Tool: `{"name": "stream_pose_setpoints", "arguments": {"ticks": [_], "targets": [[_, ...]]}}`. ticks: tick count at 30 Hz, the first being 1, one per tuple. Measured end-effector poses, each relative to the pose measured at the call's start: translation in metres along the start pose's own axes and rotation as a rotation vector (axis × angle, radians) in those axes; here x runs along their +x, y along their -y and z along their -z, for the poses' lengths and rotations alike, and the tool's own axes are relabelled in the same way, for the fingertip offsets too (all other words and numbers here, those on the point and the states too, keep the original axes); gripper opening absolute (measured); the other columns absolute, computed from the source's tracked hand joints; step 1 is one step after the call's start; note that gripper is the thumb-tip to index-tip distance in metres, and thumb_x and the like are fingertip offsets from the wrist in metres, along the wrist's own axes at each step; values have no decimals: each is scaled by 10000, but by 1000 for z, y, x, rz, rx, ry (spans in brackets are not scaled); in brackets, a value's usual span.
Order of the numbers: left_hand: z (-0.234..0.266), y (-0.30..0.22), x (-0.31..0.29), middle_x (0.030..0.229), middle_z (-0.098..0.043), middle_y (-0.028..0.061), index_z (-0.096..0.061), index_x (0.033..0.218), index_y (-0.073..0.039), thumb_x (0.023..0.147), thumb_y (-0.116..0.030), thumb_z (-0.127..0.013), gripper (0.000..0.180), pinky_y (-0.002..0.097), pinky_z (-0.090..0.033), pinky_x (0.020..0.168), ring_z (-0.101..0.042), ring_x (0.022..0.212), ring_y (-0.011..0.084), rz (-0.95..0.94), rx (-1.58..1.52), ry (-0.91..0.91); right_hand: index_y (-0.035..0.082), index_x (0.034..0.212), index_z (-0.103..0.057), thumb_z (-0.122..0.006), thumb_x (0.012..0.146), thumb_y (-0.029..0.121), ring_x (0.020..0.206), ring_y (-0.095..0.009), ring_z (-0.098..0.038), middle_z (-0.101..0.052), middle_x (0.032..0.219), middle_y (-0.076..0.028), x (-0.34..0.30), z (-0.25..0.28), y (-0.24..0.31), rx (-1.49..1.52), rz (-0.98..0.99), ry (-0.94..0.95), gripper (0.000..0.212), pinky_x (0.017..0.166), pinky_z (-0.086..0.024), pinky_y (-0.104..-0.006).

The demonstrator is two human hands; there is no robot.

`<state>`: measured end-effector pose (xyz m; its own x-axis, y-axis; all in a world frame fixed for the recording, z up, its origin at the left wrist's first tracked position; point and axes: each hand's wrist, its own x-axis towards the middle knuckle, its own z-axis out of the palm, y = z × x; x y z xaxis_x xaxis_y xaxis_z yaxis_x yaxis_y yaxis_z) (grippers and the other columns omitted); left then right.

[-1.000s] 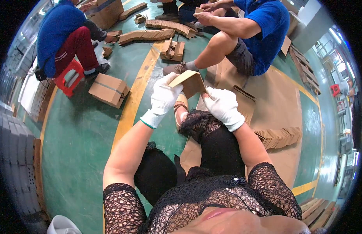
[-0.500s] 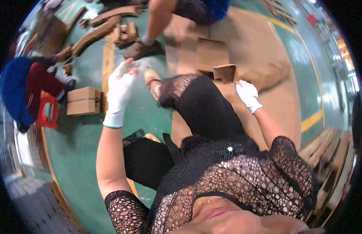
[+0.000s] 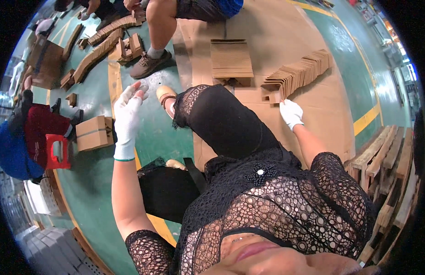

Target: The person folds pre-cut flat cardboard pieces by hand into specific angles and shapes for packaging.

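My right hand [image 3: 291,113], in a white glove with bare fingertips, is closed at the near end of a long, leaning row of folded cardboard pieces [image 3: 302,73]. Its fingertips pinch the edge of the end piece, a small open cardboard box form [image 3: 272,93]. My left hand [image 3: 126,114], gloved the same way, is raised over the green floor at my left. Its thumb and fingers are apart, with nothing visible between them. Ahead of my knee lies a neat stack of folded cardboard pieces [image 3: 231,59].
A large cardboard sheet [image 3: 325,117] covers the floor under the rows. A co-worker's shoe [image 3: 150,64] stands ahead. Leftward are a taped carton [image 3: 94,133], a red stool [image 3: 57,151] and more cardboard rows [image 3: 98,52]. Wooden pallets [image 3: 382,169] lie at right.
The whole view has shifted and sharpened, bringing more of the cardboard row into sight. My right hand stays at the end piece, which now sits against the row. My left hand remains raised.
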<state>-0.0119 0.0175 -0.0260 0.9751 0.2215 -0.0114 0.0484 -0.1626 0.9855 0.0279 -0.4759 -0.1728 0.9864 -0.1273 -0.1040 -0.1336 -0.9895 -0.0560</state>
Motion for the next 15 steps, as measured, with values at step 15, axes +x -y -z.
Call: {"name": "stream_pose_setpoints", "arguments": {"ticks": [15], "targets": [[12, 8, -3, 1115, -576, 149, -450, 1213, 93, 889, -117, -508, 391, 292, -447, 878, -578, 1001, 195, -1, -42, 19, 50, 856, -650, -393, 855, 419, 880, -381, -597, -632, 893, -208, 3, -1, 7, 72, -193, 0, 450, 782, -455, -450]]}}
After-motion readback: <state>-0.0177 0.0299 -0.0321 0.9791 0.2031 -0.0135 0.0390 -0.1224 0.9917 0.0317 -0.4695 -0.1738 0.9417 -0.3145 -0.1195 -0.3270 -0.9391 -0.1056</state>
